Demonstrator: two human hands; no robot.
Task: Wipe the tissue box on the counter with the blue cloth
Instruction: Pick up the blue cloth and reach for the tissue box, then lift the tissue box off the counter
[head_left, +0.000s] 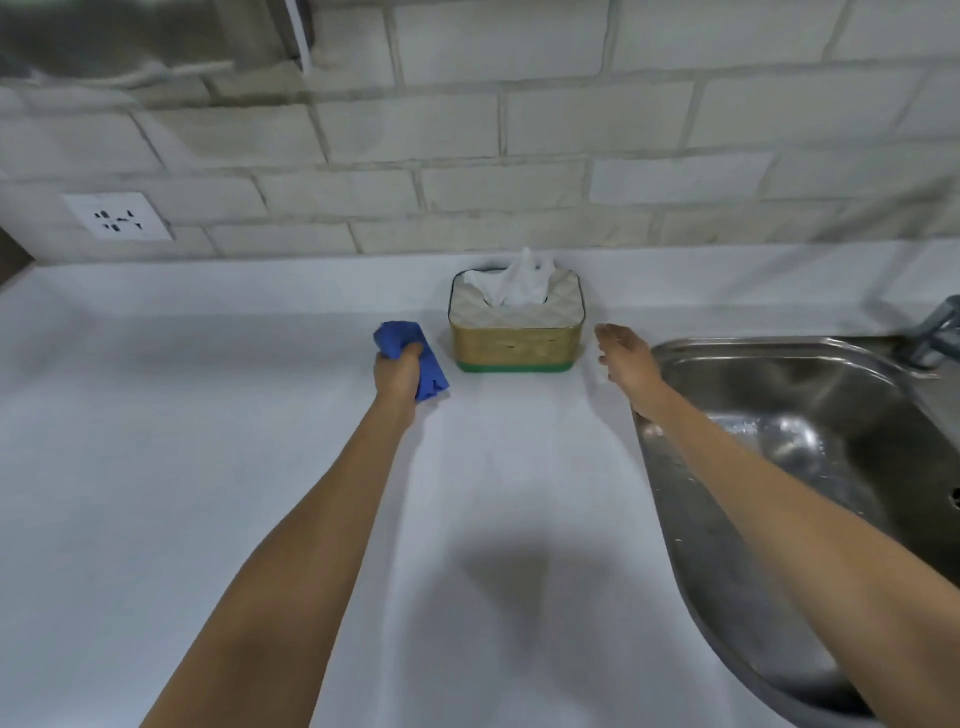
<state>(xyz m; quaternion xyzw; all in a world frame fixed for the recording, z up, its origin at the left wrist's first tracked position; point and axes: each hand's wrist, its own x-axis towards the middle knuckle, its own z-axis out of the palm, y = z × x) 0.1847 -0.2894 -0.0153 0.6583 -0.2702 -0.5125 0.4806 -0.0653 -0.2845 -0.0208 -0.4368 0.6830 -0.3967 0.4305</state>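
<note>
The tissue box (515, 347) stands on the white counter (208, 415) near the tiled back wall. It has a pale quilted lid, golden sides and a green base, and a white tissue (522, 278) sticks out of the top. My left hand (397, 371) is just left of the box, apart from it, and grips the bunched blue cloth (423, 364). My right hand (626, 358) hovers just right of the box with its fingers apart, holding nothing and not touching it.
A steel sink (779, 441) is set into the counter at the right, with a tap (935, 332) at its far corner. A white wall socket (118, 216) sits on the tiles at the far left.
</note>
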